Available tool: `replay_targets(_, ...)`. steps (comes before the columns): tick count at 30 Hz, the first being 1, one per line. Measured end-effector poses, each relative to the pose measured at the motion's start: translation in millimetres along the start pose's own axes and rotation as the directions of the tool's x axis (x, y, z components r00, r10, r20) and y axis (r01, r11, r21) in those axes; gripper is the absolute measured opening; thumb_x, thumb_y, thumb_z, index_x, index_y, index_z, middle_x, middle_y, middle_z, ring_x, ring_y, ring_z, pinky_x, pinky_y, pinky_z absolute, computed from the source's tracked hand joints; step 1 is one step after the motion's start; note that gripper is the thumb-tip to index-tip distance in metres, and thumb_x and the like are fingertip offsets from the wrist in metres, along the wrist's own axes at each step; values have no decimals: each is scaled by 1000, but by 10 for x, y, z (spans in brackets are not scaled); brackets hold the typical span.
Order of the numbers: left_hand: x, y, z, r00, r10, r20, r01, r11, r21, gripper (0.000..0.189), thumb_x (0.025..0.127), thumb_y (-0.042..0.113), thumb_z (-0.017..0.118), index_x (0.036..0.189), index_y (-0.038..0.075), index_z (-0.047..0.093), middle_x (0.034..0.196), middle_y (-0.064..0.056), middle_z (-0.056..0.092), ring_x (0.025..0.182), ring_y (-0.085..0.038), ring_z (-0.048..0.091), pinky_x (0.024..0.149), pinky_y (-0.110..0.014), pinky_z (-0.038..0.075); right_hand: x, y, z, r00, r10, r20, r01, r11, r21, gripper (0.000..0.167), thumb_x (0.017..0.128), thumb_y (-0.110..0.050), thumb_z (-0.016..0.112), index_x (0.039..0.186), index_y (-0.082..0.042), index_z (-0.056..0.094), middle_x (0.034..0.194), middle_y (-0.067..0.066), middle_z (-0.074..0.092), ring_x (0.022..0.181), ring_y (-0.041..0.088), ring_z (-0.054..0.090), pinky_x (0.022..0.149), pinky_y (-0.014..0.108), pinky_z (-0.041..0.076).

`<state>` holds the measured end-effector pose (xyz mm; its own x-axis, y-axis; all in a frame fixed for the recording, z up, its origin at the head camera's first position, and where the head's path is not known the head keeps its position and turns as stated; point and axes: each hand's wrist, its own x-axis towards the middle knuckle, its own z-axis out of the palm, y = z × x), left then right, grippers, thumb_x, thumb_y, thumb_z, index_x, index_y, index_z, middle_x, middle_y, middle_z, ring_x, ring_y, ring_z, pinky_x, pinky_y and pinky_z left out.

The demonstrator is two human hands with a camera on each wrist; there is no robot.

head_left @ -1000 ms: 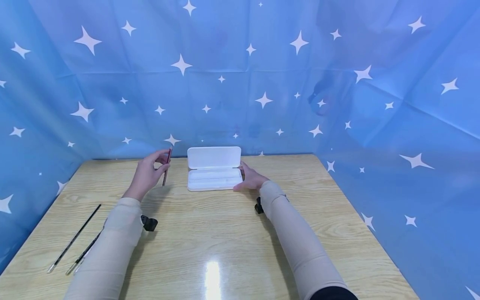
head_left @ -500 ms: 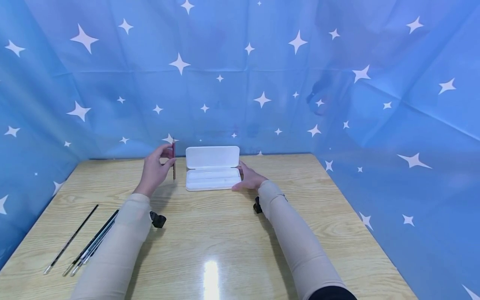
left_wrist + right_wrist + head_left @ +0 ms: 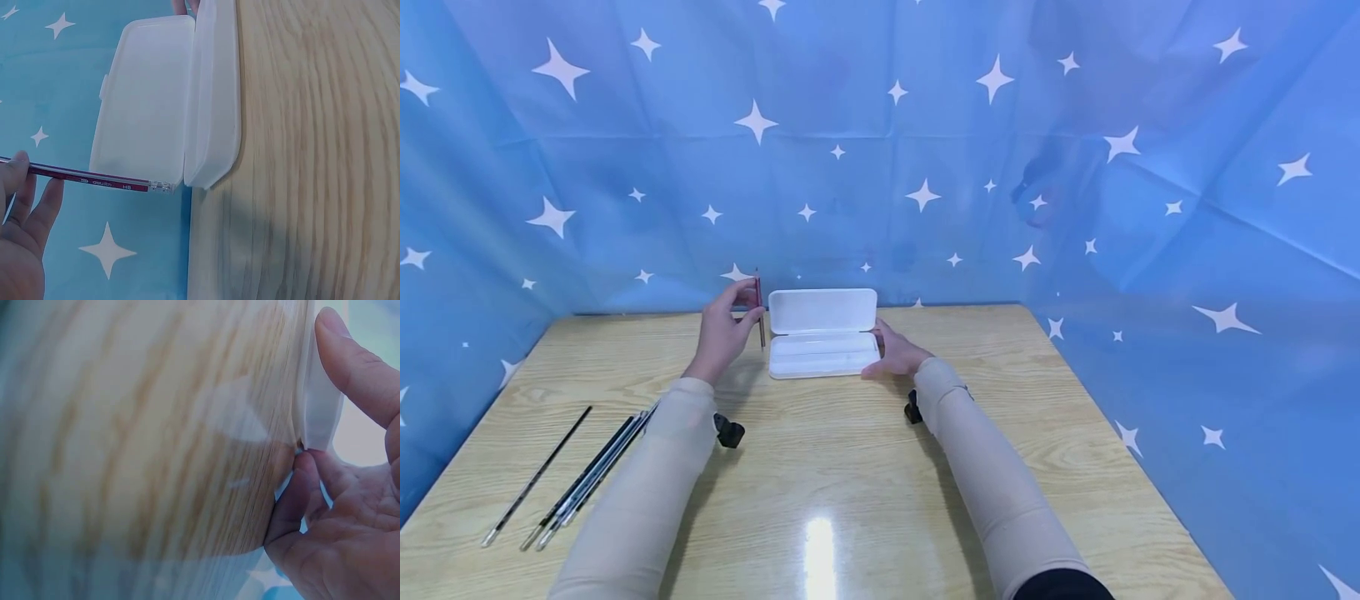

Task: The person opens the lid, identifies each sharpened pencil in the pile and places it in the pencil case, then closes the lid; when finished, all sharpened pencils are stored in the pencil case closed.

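My left hand (image 3: 722, 333) pinches a red and dark striped pencil (image 3: 106, 179) marked HB, holding it near upright in the head view, off the left end of the white pencil case (image 3: 822, 312). Its eraser end (image 3: 160, 186) points down and overlaps the lid's corner in the left wrist view. The case stands open, its lid raised at the back. At the case's right end, my right hand (image 3: 901, 354) grips it, thumb (image 3: 356, 375) at the front and fingers behind. No item shows in the tray (image 3: 797, 367).
Left of my left sleeve (image 3: 640, 500), several slim dark sticks with pale ends (image 3: 587, 479) lie in a bundle on the wooden table (image 3: 865, 467). One more such stick (image 3: 537, 477) lies apart. A blue star-patterned curtain (image 3: 850, 150) hangs behind the table.
My left hand has moved right and slightly back with the pencil, closer to the case, and the pencil has become more upright. My right hand keeps its grip on the case.
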<state>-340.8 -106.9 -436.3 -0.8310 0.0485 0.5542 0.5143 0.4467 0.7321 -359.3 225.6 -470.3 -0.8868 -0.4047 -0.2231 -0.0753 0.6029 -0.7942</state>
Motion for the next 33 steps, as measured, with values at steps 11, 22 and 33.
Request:
replay_targets(11, 77, -47, 155, 999, -17, 33, 18, 1000, -21, 39, 96, -1, 67, 134, 3, 58, 113, -18, 66, 106, -34, 63, 87, -51, 57, 32, -4, 7, 1000, -4, -4, 4, 1000, -5, 122, 85, -20, 85, 164, -19, -8, 165, 13, 24, 153, 30, 20, 123, 49, 19)
replay_targets(22, 65, -169, 166, 996, -40, 80, 40, 999, -5, 39, 96, -1, 67, 134, 1, 58, 110, -20, 66, 106, -36, 63, 87, -52, 57, 34, -5, 16, 1000, 27, -7, -28, 996, -79, 123, 85, -26, 85, 163, -17, -9, 167, 11, 20, 154, 28, 15, 123, 49, 18)
replay_targets(33, 119, -165, 298, 987, -55, 149, 52, 998, 19, 35, 98, 2, 66, 133, 1, 62, 110, -17, 68, 107, -33, 63, 89, -50, 56, -1, 13, 21, 1000, 7, -24, -8, 999, -40, 122, 85, -21, 85, 164, -19, -7, 164, 12, 26, 153, 28, 20, 123, 48, 18)
